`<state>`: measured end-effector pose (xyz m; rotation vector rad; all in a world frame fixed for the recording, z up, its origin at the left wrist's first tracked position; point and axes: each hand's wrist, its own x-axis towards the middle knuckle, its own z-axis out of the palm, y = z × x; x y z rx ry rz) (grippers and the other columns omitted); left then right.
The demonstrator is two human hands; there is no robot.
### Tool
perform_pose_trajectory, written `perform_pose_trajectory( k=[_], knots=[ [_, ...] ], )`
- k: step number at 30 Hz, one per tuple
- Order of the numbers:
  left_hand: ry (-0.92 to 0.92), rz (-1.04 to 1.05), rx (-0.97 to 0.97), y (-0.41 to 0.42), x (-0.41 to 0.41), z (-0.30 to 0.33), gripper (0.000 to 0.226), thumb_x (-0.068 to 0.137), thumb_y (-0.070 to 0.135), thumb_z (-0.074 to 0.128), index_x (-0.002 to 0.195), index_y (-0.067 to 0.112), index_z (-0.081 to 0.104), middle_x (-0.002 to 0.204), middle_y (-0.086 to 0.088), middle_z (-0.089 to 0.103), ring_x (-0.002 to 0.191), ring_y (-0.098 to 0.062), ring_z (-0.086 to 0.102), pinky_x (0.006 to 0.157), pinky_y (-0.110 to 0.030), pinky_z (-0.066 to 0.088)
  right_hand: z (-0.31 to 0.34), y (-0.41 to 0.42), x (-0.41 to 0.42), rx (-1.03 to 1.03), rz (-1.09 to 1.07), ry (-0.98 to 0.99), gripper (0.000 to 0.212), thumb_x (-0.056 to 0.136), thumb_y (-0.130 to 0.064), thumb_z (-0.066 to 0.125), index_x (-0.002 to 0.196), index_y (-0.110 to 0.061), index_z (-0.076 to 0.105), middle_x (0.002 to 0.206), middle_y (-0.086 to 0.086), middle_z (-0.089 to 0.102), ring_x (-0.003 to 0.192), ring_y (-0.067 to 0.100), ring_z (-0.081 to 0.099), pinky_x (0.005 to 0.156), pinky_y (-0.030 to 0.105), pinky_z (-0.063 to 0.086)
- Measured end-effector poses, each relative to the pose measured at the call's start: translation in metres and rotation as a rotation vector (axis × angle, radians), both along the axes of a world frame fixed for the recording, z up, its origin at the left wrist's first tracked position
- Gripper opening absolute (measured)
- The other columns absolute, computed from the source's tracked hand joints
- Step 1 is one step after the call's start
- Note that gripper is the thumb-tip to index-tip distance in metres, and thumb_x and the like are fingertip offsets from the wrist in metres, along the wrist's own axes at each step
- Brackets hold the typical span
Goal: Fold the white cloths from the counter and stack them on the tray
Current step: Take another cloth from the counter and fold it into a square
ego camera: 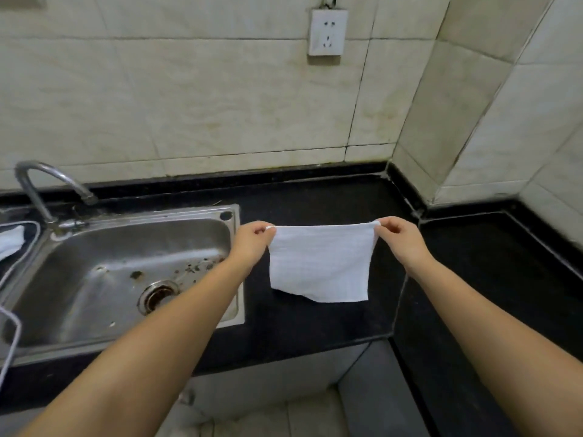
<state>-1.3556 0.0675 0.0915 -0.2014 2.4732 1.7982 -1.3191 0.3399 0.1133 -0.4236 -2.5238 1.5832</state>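
Two bare forearms reach in from the bottom of the view, and each hand pinches a top corner of one white cloth [318, 263]. The left hand [252, 239] has thumb and fingertips closed on the left corner; the right hand [399, 236] is clamped the same way on the right corner. The cloth hangs stretched between them, its top edge taut and level, the rest hanging toward the black bench [331, 200], just right of the steel sink [126, 272]. Whether the lower edge touches the bench cannot be told.

It looks light, thin and limp, with a slightly ribbed weave: not slippery, not fragile, but with no stiffness of its own. Corners are the sensible hold, since a grip mid-edge would probably let it sag. More white fabric [9, 244] shows at the far left edge, beyond the tap [47, 184].
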Motion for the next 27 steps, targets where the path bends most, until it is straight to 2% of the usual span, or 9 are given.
perform_pose_trajectory(
  k=[3,5,7,10,13,15,18,22,27],
  knots=[
    [0.010,0.040,-0.032,0.019,-0.014,-0.001,0.015,0.091,0.013,0.057,0.092,0.011,0.072,0.081,0.003,0.065,0.075,-0.010,0.056,0.070,-0.023,0.040,-0.007,0.020,-0.017,0.011,-0.002,-0.003,0.011,0.091,-0.018,0.057,0.093,-0.021,0.067,0.092,-0.004,0.067,0.092,0.014,0.061,0.085,0.030,0.047],
    [0.019,0.025,-0.024,0.028,-0.023,0.003,0.017,0.090,0.010,0.055,0.082,0.010,0.071,0.071,0.002,0.062,0.063,-0.009,0.051,0.064,-0.023,0.041,-0.008,0.028,-0.027,-0.003,-0.016,0.005,0.010,0.092,-0.019,0.056,0.094,-0.022,0.065,0.092,-0.004,0.066,0.089,0.012,0.060,0.082,0.028,0.045],
    [0.050,0.008,-0.034,0.035,-0.033,0.009,0.020,0.089,0.011,0.055,0.073,0.015,0.067,0.070,0.000,0.060,0.059,-0.009,0.049,0.063,-0.023,0.042,-0.007,0.035,-0.036,-0.019,-0.028,0.025,0.010,0.092,-0.019,0.055,0.096,-0.022,0.064,0.095,-0.003,0.065,0.087,0.010,0.058,0.079,0.027,0.045],
    [0.105,-0.089,-0.129,0.036,-0.043,0.019,0.012,0.089,0.019,0.058,0.083,0.020,0.069,0.084,-0.003,0.064,0.069,-0.011,0.053,0.069,-0.026,0.043,0.000,0.041,-0.046,-0.058,0.000,0.022,0.012,0.092,-0.015,0.053,0.091,-0.019,0.063,0.082,-0.003,0.062,0.074,0.010,0.055,0.065,0.022,0.041],
    [0.119,-0.293,-0.296,0.025,-0.042,0.033,0.011,0.090,0.023,0.060,0.088,0.018,0.070,0.095,-0.001,0.062,0.085,-0.013,0.058,0.078,-0.025,0.045,0.013,0.047,-0.046,-0.059,0.185,-0.039,0.019,0.089,-0.008,0.051,0.082,-0.019,0.064,0.071,0.000,0.060,0.065,0.011,0.051,0.060,0.024,0.039],
    [0.026,-0.442,-0.209,0.016,-0.041,0.041,0.013,0.091,0.020,0.059,0.088,0.013,0.070,0.093,-0.002,0.069,0.089,-0.016,0.064,0.083,-0.028,0.051,0.022,0.048,-0.042,-0.059,0.345,-0.110,0.018,0.090,-0.005,0.051,0.084,-0.016,0.065,0.072,0.002,0.061,0.062,0.008,0.052,0.058,0.023,0.039],
    [-0.113,-0.577,0.017,0.005,-0.049,0.049,0.014,0.093,0.014,0.056,0.086,0.012,0.068,0.081,-0.001,0.072,0.079,-0.013,0.067,0.076,-0.027,0.054,0.037,0.048,-0.042,-0.129,0.473,-0.194,0.015,0.091,-0.002,0.050,0.093,-0.004,0.065,0.073,0.006,0.062,0.055,0.005,0.053,0.053,0.020,0.039],
    [-0.151,-0.537,0.049,0.000,-0.075,0.050,0.015,0.093,0.017,0.055,0.090,0.010,0.068,0.080,0.001,0.072,0.074,-0.010,0.068,0.066,-0.020,0.053,0.040,0.049,-0.064,-0.216,0.422,-0.188,0.020,0.093,-0.001,0.048,0.096,-0.006,0.067,0.072,0.004,0.063,0.056,0.006,0.052,0.051,0.019,0.037],
    [-0.182,-0.419,-0.157,0.001,-0.114,0.015,0.015,0.092,0.020,0.057,0.093,0.012,0.070,0.091,-0.003,0.072,0.087,-0.016,0.068,0.074,-0.026,0.054,0.006,0.044,-0.098,0.007,0.249,-0.226,0.020,0.091,-0.008,0.052,0.093,-0.016,0.070,0.075,0.000,0.065,0.066,0.009,0.053,0.058,0.023,0.038]
  ],
)
